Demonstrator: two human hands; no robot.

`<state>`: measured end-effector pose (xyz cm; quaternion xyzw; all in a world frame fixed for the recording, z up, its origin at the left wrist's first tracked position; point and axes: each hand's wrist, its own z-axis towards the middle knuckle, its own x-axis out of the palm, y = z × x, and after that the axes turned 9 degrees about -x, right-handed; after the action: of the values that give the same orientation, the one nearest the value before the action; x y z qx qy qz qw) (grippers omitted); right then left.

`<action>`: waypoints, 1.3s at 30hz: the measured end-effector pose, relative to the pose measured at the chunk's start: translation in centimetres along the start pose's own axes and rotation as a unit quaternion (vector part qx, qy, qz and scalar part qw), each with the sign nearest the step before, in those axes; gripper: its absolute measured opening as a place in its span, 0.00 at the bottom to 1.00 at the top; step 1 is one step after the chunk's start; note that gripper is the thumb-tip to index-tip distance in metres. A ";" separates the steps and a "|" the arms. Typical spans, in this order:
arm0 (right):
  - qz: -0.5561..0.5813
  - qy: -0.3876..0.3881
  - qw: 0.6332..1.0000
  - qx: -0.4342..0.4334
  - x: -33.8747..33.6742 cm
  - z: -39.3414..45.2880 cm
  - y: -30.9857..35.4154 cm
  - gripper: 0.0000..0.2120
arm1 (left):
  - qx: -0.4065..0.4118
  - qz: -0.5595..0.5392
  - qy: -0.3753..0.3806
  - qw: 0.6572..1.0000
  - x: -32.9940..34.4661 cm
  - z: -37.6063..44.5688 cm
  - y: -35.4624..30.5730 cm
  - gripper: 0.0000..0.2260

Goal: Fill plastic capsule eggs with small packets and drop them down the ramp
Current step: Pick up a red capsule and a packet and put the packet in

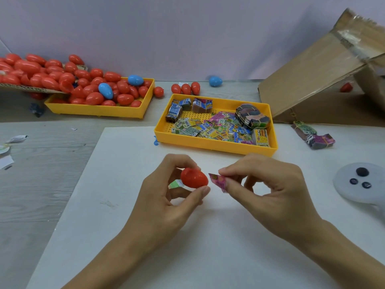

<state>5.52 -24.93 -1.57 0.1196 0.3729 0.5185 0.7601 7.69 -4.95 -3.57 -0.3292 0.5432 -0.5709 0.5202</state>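
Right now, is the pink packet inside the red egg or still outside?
Outside: the right hand pinches the pink packet beside the red egg.

A grey wood-grain table [41, 147] carries a white board [116, 205]; behind the board's far edge sits a yellow egg tray [100, 110].

Two yellow trays are seen: one [100, 110] heaped with eggs, too many to count, and one [210, 142] of packets to its right. Three blue eggs are counted, two [105, 90] [135, 80] on the heap and one [215, 81] beyond the packet tray. Four red eggs [186, 88] lie loose behind the packet tray. Two hands are seen, one cardboard ramp [312, 78].
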 end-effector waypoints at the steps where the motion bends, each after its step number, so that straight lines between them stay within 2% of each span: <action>1: 0.000 0.001 1.000 -0.003 0.0 0.0 0.0 0.04 | 0.003 0.013 0.001 1.000 0.0 0.0 0.0 0.12; 9: -0.009 0.019 1.000 -0.009 0.0 0.1 0.2 0.07 | 0.013 -0.013 0.040 0.999 0.6 -0.3 -0.1 0.14; 22: -0.019 0.037 0.999 0.004 -0.1 0.1 0.5 0.06 | 0.004 -0.051 0.037 0.998 0.3 -0.4 -0.5 0.14; 29: -0.015 0.048 0.999 -0.006 -0.1 0.1 0.7 0.05 | 0.001 -0.043 0.015 0.999 0.5 -0.2 -0.5 0.10; 35: -0.020 0.051 0.998 -0.007 0.0 -0.1 0.6 0.07 | 0.011 -0.057 0.001 0.998 0.7 -0.4 -0.3 0.10; 39: -0.023 0.042 0.998 0.034 -0.3 0.1 0.5 0.10 | 0.022 -0.074 -0.030 0.997 0.7 -0.4 -0.5 0.11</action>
<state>5.21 -24.97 -1.11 0.1148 0.4242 0.4930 0.7508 7.00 -5.62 -3.27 -0.3742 0.4890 -0.6091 0.4999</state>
